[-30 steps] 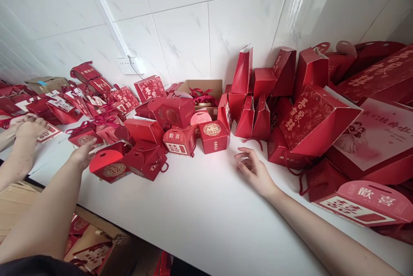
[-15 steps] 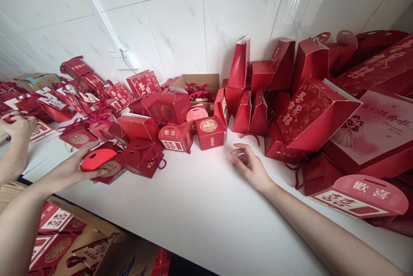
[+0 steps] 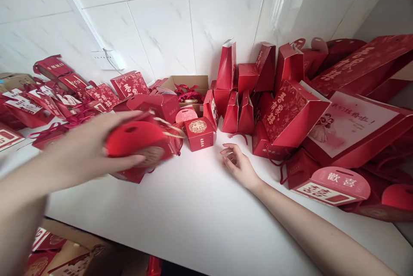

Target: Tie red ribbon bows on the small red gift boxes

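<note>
My left hand, blurred by motion, grips a red gift box with a rounded bright red flap and a gold print. The box is off the white table, in front of other red boxes that it partly covers. My right hand rests on the table with its fingers apart and loosely bent, holding nothing. Just beyond it stands a small red box with a gold round emblem. A thin red cord loop lies behind the right fingertips.
Stacked red boxes crowd the right side and more fill the left. An open cardboard box with ribbons sits against the tiled wall. Below the white table, a carton holds more boxes.
My left hand has lifted the gift box and carried it right, toward the middle. The right hand stays in place on the table. A co-worker's hand at far left no longer shows.
</note>
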A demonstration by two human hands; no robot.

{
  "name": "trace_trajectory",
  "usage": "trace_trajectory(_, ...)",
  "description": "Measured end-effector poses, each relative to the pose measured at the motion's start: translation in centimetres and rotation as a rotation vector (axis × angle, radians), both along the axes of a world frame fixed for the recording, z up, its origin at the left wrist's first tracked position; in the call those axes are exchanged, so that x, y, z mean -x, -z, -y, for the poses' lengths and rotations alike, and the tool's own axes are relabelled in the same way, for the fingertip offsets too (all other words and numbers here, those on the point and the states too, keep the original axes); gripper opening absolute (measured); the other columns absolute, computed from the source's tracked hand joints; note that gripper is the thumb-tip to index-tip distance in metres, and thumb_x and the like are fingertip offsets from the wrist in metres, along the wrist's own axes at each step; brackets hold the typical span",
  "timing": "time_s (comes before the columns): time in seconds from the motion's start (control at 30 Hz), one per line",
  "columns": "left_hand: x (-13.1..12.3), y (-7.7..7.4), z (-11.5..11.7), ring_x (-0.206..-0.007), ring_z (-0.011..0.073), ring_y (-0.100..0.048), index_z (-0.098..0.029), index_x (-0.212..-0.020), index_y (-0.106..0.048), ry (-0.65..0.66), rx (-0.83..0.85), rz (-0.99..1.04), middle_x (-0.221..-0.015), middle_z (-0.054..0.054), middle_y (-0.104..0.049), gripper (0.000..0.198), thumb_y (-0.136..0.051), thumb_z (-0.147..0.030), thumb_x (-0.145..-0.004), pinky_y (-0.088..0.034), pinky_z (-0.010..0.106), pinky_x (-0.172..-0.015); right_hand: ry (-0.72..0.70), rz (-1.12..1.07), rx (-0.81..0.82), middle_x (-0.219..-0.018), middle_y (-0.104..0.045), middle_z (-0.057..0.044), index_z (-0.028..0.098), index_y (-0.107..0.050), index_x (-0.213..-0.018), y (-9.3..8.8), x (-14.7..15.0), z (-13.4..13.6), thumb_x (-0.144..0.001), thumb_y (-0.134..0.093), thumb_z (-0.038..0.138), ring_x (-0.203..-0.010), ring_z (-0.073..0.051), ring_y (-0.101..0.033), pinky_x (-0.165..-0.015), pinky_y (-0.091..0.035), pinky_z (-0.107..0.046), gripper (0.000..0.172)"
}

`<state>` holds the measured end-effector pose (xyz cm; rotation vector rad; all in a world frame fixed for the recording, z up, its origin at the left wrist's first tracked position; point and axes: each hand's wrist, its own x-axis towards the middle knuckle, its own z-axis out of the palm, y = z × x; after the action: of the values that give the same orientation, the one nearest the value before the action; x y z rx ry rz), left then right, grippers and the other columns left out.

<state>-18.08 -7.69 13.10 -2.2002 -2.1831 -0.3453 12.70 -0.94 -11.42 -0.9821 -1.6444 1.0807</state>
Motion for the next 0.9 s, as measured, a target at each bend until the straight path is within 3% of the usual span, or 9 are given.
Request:
trace_trajectory(0.03,-2.4,1.0,-0.6,-0.116,0.0282,-0.059,-0.042,-0.139,-0.044,0.119,0.096,0.013,-0.134,-0.004,-0.058,0.087,-0.071,-0.067,-0.06,-0.049,0.036,-0.095,0.01,-0.003,-0.004,-0.106,-0.063,-0.006,0.023,-0.049,-0.119,0.0,0.0,0.0,-0.088,-0.053,0.026,-0.075,-0.017,-0.062,-0.066,-0.05,-0.031,0.032)
trace_trajectory(0.13,-7.8,4.8,-2.4,-0.118,0.0333,-0.058,-0.04,-0.147,-0.033,0.189,0.219,0.017,-0.138,0.004,-0.053,0.094,-0.062,-0.074,-0.064,-0.051,0.04,-0.087,0.065,-0.027,-0.009,-0.101,-0.064,-0.005,0.023,-0.056,-0.106,0.0,-0.2,-0.4,-0.086,-0.056,0.025,-0.08,-0.018,-0.062,-0.073,-0.05,-0.033,0.021)
trace_trajectory(0.2,-9.8,6.9,-3.4,-0.115,0.0378,-0.059,-0.036,-0.15,-0.028,0.183,0.306,-0.032,-0.138,0.01,-0.053,0.101,-0.058,-0.078,-0.063,-0.051,0.043,-0.082,0.113,-0.063,-0.002,-0.102,-0.063,-0.005,0.022,-0.056,-0.103,0.2,-0.5,-0.8,-0.088,-0.054,0.03,-0.082,-0.019,-0.062,-0.075,-0.05,-0.034,0.017)
trace_trajectory(0.27,-10.7,8.0,-4.3,-0.11,0.0399,-0.061,-0.031,-0.15,-0.03,0.217,0.411,-0.072,-0.137,0.013,-0.055,0.11,-0.057,-0.083,-0.058,-0.05,0.045,-0.08,0.16,-0.104,0.009,-0.103,-0.063,-0.006,0.022,-0.055,-0.105,0.5,-0.8,-1.4,-0.093,-0.049,0.037,-0.08,-0.019,-0.063,-0.075,-0.051,-0.034,0.02)
trace_trajectory(0.43,-11.1,6.5,-6.7,-0.088,0.0321,-0.069,-0.026,-0.127,-0.058,0.286,0.594,-0.053,-0.103,0.01,-0.073,0.086,-0.044,-0.085,-0.068,-0.049,0.035,-0.066,0.232,-0.164,0.029,-0.1,-0.064,-0.005,0.024,-0.054,-0.108,0.5,-1.3,-2.0,-0.099,-0.035,0.047,-0.078,-0.018,-0.064,-0.075,-0.05,-0.034,0.031)
trace_trajectory(0.57,-11.4,5.3,-8.9,-0.068,0.0232,-0.071,-0.026,-0.136,-0.05,0.245,0.761,0.085,-0.1,0.008,-0.074,0.081,-0.052,-0.075,-0.072,-0.05,0.029,-0.058,0.239,-0.171,0.027,-0.105,-0.066,-0.007,0.023,-0.057,-0.107,-0.3,-1.1,-1.4,-0.099,-0.034,0.05,-0.091,-0.021,-0.063,-0.077,-0.049,-0.033,0.036)
trace_trajectory(0.7,-11.8,5.7,-9.9,-0.058,0.0205,-0.071,-0.027,-0.139,-0.048,0.248,0.819,0.328,-0.096,0.009,-0.075,0.082,-0.066,-0.063,-0.068,-0.05,0.025,-0.052,0.226,-0.145,0.005,-0.114,-0.066,-0.007,0.023,-0.059,-0.108,-1.1,-0.9,-0.8,-0.099,-0.039,0.049,-0.105,-0.021,-0.06,-0.091,-0.046,-0.035,0.034)
trace_trajectory(0.8,-11.7,5.9,-11.0,-0.061,0.0212,-0.072,-0.023,-0.116,-0.065,0.288,0.725,0.522,-0.093,0.01,-0.075,0.056,-0.066,-0.057,-0.072,-0.053,0.026,-0.053,0.239,-0.131,0.011,-0.118,-0.064,-0.007,0.024,-0.059,-0.111,-1.1,-0.9,-0.8,-0.098,-0.039,0.049,-0.107,-0.021,-0.059,-0.095,-0.044,-0.036,0.035)
trace_trajectory(0.9,-11.1,5.3,-14.7,-0.07,0.0233,-0.072,-0.019,-0.082,-0.071,0.293,0.376,0.617,-0.081,0.01,-0.074,0.027,-0.069,-0.044,-0.073,-0.055,0.03,-0.059,0.235,-0.138,0.041,-0.111,-0.065,-0.008,0.023,-0.058,-0.111,-0.8,-0.9,-1.1,-0.098,-0.038,0.052,-0.1,-0.021,-0.062,-0.089,-0.047,-0.036,0.038)
